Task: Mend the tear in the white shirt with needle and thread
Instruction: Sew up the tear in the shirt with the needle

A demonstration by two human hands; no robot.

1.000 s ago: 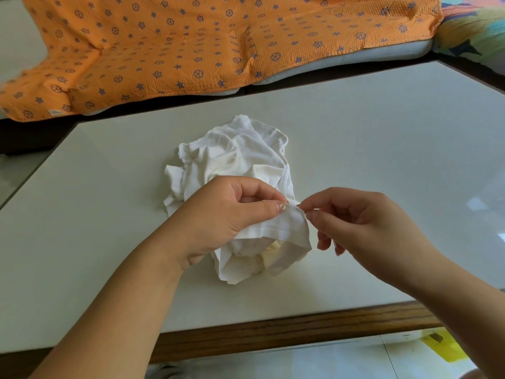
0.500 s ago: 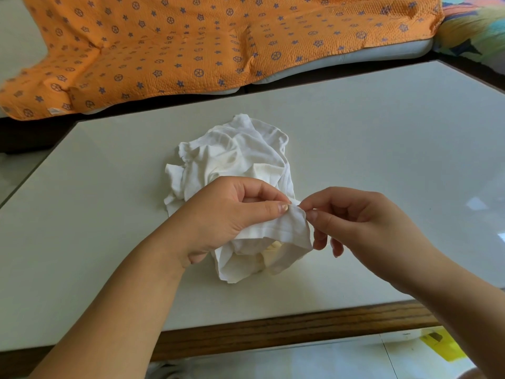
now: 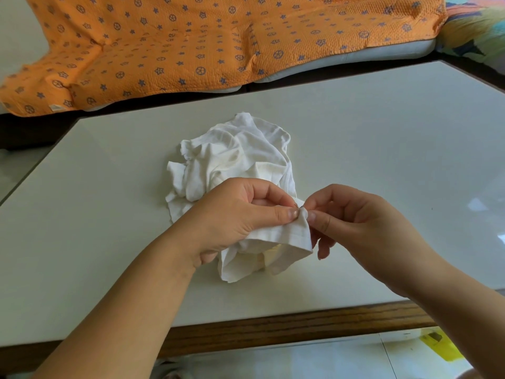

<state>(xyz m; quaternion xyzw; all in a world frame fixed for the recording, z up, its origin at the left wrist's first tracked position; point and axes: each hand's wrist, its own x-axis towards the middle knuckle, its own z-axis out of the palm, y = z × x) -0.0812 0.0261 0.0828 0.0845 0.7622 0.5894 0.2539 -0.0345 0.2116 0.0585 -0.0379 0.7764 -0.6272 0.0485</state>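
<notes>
A crumpled white shirt (image 3: 240,157) lies in a heap in the middle of the pale table (image 3: 382,149). My left hand (image 3: 243,214) pinches a raised fold of its hem between thumb and forefinger. My right hand (image 3: 355,222) meets that fold from the right, its thumb and forefinger pinched together at the cloth's edge. A tiny dark point shows where the fingertips meet; the needle itself and any thread are too small to make out. The tear is hidden by my fingers.
An orange blanket (image 3: 207,42) with blue stars covers a cushion beyond the table's far edge. The table has a wooden front rim (image 3: 273,329). A yellow object (image 3: 440,346) lies on the floor at the lower right.
My right hand has closed in leftwards onto the fold held by my left hand, so the fingertips now meet. The shirt heap has stayed put.
</notes>
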